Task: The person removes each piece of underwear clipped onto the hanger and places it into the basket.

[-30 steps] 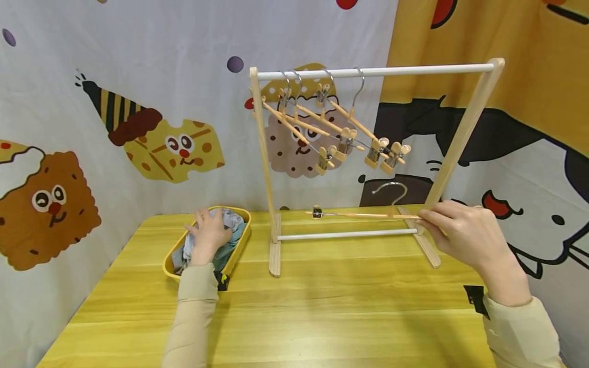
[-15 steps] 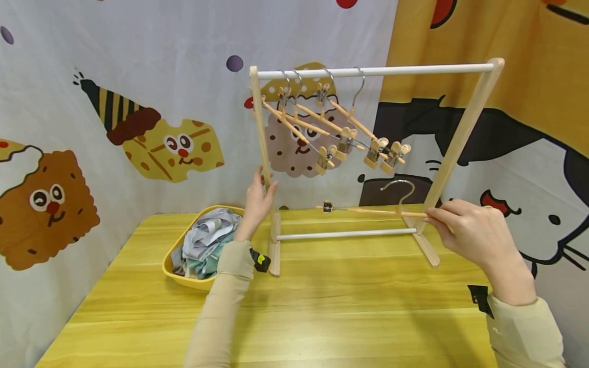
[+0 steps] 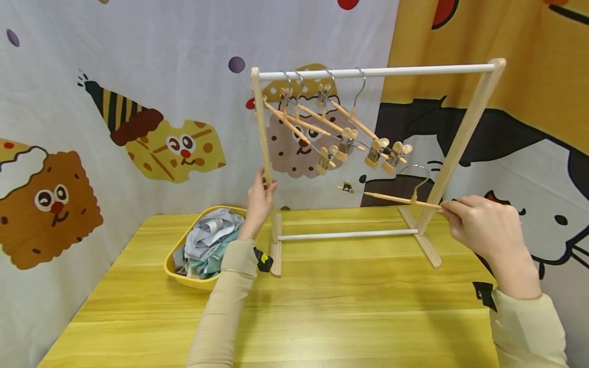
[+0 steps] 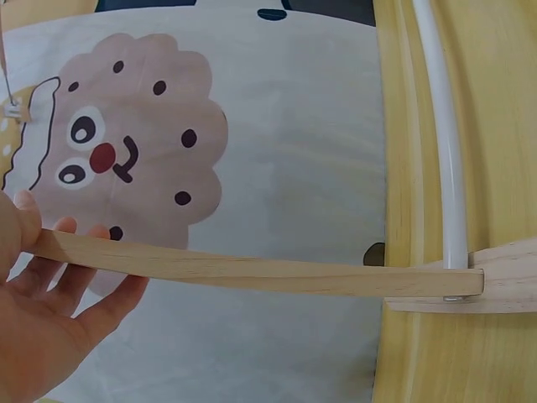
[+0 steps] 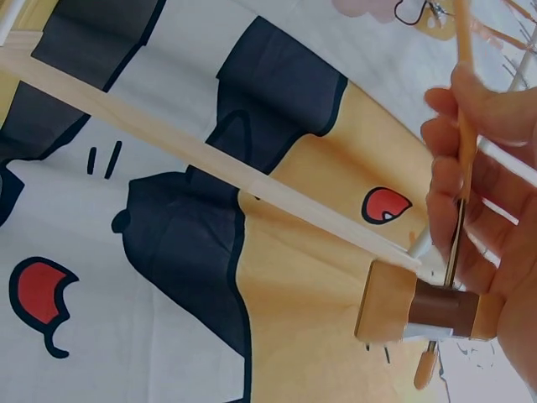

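Observation:
My left hand (image 3: 258, 203) holds the left upright of a small wooden clothes rack (image 3: 263, 138); in the left wrist view the thumb and fingers lie on either side of this wooden post (image 4: 252, 270). In front of the rack's right side, my right hand (image 3: 483, 227) pinches one end of a wooden clip hanger (image 3: 391, 198), its metal hook pointing up. The right wrist view shows a clip (image 5: 432, 306) on the hanger close by the palm. Several similar clip hangers (image 3: 322, 120) hang toward the left of the white top rail (image 3: 432, 70).
A yellow basket (image 3: 184, 280) of folded or bunched clothes (image 3: 209, 237) stands left of the rack on the wood-grain table (image 3: 345, 317). A white lower bar (image 3: 347, 235) joins the rack's feet. A cartoon-printed curtain (image 3: 184, 51) hangs behind.
My left hand has left the clothes in the basket and moved right to the rack's left post. My right hand has shifted slightly right with the hanger, which now tilts more.

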`<state>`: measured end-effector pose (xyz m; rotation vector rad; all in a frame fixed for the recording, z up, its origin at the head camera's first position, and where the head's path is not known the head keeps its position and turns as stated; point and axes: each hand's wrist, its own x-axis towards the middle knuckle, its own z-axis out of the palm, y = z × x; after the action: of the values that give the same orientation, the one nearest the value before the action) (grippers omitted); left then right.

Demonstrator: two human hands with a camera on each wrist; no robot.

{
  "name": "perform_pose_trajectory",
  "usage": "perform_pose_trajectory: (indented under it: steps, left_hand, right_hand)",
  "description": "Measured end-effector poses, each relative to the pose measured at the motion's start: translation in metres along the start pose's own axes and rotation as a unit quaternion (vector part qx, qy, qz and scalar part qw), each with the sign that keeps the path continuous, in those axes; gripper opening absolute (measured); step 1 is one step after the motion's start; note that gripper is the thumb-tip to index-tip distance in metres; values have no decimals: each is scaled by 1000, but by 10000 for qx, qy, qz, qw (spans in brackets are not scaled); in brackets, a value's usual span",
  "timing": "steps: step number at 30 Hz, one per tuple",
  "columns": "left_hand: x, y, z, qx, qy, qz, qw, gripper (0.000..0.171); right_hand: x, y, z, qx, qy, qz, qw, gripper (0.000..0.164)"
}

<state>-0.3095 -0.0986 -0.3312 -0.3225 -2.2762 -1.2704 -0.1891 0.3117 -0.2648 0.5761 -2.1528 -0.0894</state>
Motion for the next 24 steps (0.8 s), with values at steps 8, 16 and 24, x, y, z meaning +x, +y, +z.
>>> perform_pose_trajectory:
  steps: [8,16,24]
  left_hand:
    - [1,-2,1,-6,2,-13,10000,50]
    - [1,-2,1,46,-39,-95,9999,50]
    - [1,-2,1,62,-35,-182,9998,50]
  right_hand:
    - [25,3,-9,-446,-330,1200,9912,7]
    - [75,6,-22,-765,-523,1924,9769,27]
    - [135,-3,-30,-947,-1071,2096,9673,40]
